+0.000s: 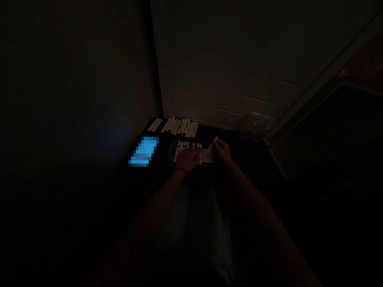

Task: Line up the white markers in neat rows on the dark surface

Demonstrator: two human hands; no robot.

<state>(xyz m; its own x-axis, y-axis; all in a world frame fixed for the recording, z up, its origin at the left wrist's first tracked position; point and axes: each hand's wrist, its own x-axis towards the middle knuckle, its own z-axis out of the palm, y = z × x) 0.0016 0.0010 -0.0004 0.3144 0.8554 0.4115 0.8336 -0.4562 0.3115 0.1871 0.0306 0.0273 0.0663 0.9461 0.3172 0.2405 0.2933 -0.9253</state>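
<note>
In dim light, my left hand (188, 158) lies over a row of white markers (178, 151), its fingers stretched out and touching them. The lower part of that row is hidden under it. My right hand (222, 151) is closed on a slim white marker (212, 146), held tilted with its top end pointing up. Beneath this marker is a pale, shallow box or tray (207, 158), just right of the row. The dark leaves its exact kind unclear.
Behind my hands, several more white markers (179, 126) lie side by side on the dark table. A bright blue, pixelated screen (144, 151) lies to the left. Clear plastic containers (256, 126) stand at the back right, against the wall (203, 59).
</note>
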